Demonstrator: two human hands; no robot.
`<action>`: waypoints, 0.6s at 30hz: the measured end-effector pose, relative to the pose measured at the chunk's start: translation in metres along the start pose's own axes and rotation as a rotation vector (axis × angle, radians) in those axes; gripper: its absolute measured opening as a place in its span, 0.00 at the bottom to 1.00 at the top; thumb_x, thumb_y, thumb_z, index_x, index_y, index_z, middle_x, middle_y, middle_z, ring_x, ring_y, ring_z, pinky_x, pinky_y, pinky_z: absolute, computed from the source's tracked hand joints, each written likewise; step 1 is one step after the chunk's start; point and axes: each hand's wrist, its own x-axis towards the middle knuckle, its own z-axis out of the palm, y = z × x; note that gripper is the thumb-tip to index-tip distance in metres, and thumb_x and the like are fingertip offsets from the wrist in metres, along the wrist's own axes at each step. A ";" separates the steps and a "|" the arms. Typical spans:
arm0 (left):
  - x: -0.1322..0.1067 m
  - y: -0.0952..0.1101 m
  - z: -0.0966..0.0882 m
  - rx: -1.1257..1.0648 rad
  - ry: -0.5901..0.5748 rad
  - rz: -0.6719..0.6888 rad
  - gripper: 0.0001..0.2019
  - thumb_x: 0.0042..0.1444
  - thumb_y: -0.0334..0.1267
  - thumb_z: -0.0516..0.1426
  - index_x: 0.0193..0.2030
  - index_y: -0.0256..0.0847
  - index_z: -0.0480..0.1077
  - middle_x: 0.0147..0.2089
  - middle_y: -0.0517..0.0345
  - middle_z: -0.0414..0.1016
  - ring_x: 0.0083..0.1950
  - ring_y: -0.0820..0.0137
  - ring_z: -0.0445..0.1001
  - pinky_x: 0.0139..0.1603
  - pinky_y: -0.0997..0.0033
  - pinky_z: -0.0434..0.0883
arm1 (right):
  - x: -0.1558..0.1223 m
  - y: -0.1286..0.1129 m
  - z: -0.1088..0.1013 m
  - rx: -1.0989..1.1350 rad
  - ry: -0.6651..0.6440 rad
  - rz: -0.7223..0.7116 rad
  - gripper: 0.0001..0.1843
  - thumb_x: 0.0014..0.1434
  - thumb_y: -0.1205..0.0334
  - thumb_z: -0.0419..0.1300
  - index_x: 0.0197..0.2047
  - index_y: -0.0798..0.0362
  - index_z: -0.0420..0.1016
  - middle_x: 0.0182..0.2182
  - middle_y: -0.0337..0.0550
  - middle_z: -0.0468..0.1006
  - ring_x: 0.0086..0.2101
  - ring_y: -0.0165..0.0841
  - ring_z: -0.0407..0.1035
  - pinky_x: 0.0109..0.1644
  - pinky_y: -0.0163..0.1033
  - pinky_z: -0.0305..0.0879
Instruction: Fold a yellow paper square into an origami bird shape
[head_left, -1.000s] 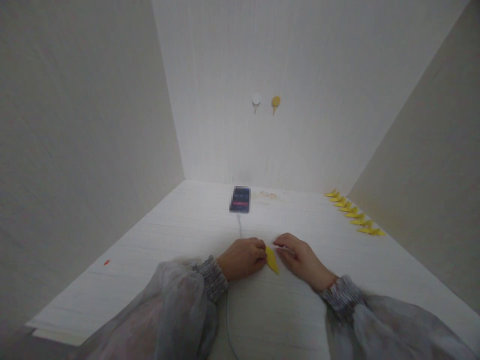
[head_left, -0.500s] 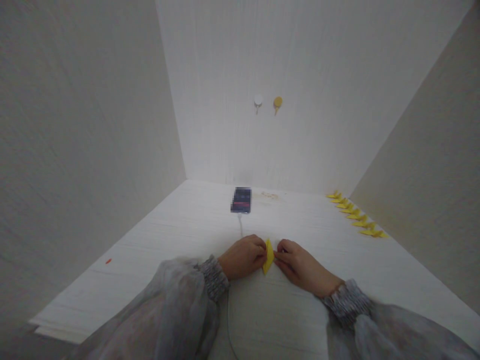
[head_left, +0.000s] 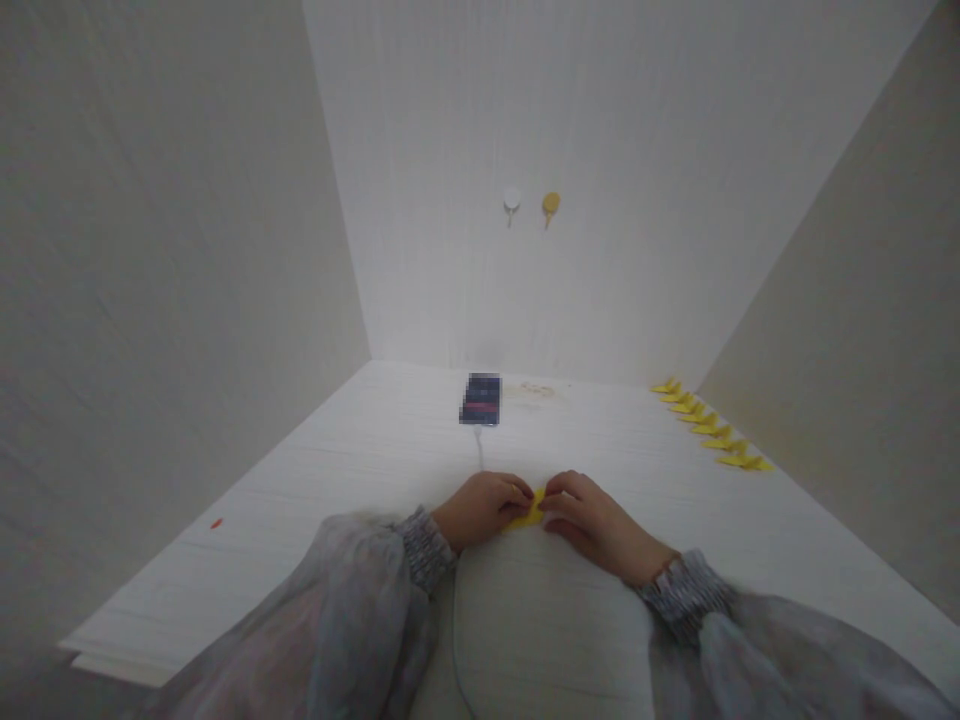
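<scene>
Folded yellow paper, over the tabletop, pinched in the left hand's grip; right hand touching, its closure indeterminable. Probably light, creasable, tearable; best held along folded edges.

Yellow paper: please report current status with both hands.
Left hand pinching yellow paper; right hand against it, grip unclear. Paper partly covered. Cable passes beneath left hand.

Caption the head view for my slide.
Left hand and right hand handling folded yellow paper, a row of yellow origami pieces at right on the white table.
</scene>
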 end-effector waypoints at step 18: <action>0.000 0.001 -0.001 0.074 0.013 0.022 0.08 0.49 0.34 0.52 0.32 0.40 0.72 0.37 0.56 0.70 0.40 0.73 0.67 0.43 0.74 0.63 | 0.006 0.000 0.007 0.050 -0.060 -0.058 0.10 0.57 0.69 0.46 0.32 0.54 0.68 0.31 0.46 0.67 0.35 0.33 0.60 0.38 0.39 0.60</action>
